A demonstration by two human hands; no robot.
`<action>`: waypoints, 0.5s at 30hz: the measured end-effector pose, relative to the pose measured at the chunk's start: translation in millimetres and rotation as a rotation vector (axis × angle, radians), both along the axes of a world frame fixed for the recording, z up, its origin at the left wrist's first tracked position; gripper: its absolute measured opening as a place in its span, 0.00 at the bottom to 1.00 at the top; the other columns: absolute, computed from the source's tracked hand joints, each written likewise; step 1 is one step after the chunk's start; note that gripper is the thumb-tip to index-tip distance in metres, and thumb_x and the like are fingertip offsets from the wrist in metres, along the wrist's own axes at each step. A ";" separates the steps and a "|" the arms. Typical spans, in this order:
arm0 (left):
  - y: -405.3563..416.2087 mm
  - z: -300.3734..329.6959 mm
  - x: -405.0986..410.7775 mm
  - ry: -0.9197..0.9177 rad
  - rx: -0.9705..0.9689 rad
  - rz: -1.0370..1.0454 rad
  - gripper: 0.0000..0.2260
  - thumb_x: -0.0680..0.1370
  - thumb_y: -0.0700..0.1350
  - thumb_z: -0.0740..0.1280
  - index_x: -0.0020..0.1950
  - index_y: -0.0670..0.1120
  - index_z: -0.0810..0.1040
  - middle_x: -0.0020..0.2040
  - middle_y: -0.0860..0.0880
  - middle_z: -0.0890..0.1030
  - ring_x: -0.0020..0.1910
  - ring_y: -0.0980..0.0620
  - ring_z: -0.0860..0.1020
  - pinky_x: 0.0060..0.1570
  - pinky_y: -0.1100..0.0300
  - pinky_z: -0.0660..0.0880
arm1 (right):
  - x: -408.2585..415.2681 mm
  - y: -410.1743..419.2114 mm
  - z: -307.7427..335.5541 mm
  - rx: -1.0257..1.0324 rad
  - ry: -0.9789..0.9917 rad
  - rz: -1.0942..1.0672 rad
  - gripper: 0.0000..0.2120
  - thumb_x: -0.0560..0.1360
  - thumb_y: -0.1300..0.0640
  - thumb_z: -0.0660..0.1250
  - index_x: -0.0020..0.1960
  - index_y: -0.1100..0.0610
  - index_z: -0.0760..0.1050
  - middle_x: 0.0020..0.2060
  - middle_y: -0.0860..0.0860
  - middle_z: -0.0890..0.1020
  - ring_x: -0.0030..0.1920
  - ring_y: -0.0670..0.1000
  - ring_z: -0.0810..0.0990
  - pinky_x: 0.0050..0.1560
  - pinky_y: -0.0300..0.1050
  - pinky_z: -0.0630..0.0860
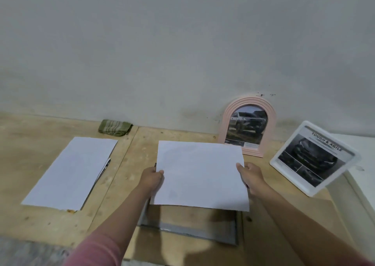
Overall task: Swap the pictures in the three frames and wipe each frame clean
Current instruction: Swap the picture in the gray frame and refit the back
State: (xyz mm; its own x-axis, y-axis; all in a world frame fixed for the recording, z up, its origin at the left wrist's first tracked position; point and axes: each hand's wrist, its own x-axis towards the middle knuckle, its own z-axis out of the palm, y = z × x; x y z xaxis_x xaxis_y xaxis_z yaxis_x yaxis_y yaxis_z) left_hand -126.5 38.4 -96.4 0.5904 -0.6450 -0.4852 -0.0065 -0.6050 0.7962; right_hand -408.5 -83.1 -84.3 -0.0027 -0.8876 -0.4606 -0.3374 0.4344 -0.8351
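both hands, left hand (151, 177) and right hand (251, 176), have fingers clamped on a blank white sheet (199, 174) held above the grey frame (188, 228) lying near on the worktop (50, 223).

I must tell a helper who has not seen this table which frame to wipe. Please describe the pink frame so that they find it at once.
Look along the grey wall at the back of the wooden table, toward the right. The pink frame stands upright there, leaning on the wall, with a car photo inside. Unlike the white rectangular frame to its right, it has an arched top and ridged border.
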 end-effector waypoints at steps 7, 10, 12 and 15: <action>32.0 5.6 35.3 -0.018 -0.092 0.284 0.08 0.79 0.40 0.63 0.41 0.39 0.75 0.42 0.42 0.78 0.43 0.43 0.76 0.43 0.55 0.72 | 66.8 -10.0 3.4 -0.148 0.096 0.239 0.05 0.77 0.61 0.61 0.49 0.60 0.75 0.47 0.55 0.81 0.43 0.53 0.79 0.42 0.44 0.74; 60.9 5.8 69.7 -0.046 -0.101 0.429 0.14 0.77 0.41 0.66 0.33 0.43 0.68 0.34 0.44 0.73 0.37 0.46 0.73 0.38 0.58 0.68 | 120.7 -8.3 11.6 -0.239 0.060 0.345 0.05 0.75 0.64 0.61 0.49 0.60 0.75 0.46 0.56 0.80 0.43 0.53 0.78 0.41 0.42 0.70; 87.3 8.3 98.6 -0.071 -0.098 0.512 0.18 0.76 0.40 0.67 0.30 0.46 0.62 0.30 0.46 0.65 0.33 0.47 0.66 0.35 0.58 0.62 | 168.3 -3.7 17.9 -0.251 0.018 0.418 0.05 0.75 0.63 0.62 0.50 0.60 0.75 0.45 0.52 0.80 0.43 0.51 0.78 0.40 0.41 0.71; 126.7 12.2 143.4 -0.098 -0.084 0.586 0.21 0.75 0.39 0.67 0.30 0.49 0.57 0.30 0.47 0.57 0.33 0.48 0.60 0.35 0.57 0.57 | 238.9 6.4 24.8 -0.252 -0.031 0.483 0.04 0.75 0.62 0.64 0.49 0.58 0.76 0.44 0.50 0.80 0.42 0.48 0.79 0.38 0.41 0.73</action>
State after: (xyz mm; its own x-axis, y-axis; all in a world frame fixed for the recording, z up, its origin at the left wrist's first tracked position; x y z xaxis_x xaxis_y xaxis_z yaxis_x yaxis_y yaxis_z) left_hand 16.9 165.0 -84.2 0.8986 -0.2327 -0.3721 0.2334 -0.4646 0.8542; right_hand -169.6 -76.6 -59.5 0.4430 -0.8674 -0.2268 -0.4225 0.0211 -0.9061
